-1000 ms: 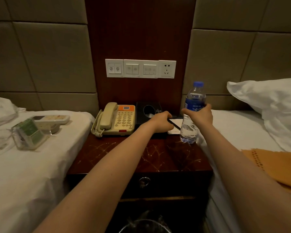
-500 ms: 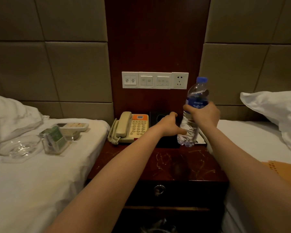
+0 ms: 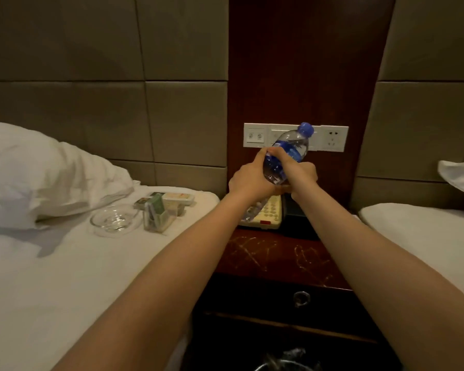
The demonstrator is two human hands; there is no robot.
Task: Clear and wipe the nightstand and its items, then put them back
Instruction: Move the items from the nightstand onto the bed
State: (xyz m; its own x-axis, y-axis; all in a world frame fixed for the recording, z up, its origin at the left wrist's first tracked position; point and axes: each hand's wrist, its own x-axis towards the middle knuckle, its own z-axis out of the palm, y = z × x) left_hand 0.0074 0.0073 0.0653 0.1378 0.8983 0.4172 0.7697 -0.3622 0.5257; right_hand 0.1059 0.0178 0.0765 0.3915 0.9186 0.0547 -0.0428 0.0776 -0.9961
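My left hand (image 3: 252, 179) and my right hand (image 3: 302, 174) are both wrapped round the water bottle (image 3: 288, 149), with the two wrists nearly meeting beneath it. The left hand grips from the 9 o'clock side, its fingers curled over the blue label. The right hand grips the lower body from the 3 o'clock side. The bottle is up in the air, clear of the wood, and tilted so its blue cap (image 3: 306, 129) points toward 1 o'clock. Its base is buried between my palms, so I cannot tell which palm takes it.

At 6 o'clock from my hands, the cream phone (image 3: 267, 214) sits at the back of the nightstand (image 3: 279, 253), partly hidden by my left wrist. A dark box (image 3: 302, 223) stands just beside the phone at its 3 o'clock. Farther down at 6 o'clock is the drawer knob (image 3: 302, 298). At 12 o'clock, behind the bottle, a white switch plate (image 3: 255, 135) runs across the wood panel, and the bottle covers its middle.

At 8 o'clock, on the left bed (image 3: 65, 277), the remote (image 3: 176, 198) lies nearest the wall. The card holder (image 3: 156, 214) is just in front of it, with the glass dish (image 3: 113, 218) beside that at 9 o'clock. The big pillow (image 3: 38, 172) lies beyond them. At 3 o'clock is the right bed (image 3: 418, 231), with a second pillow (image 3: 461, 175) at the edge.
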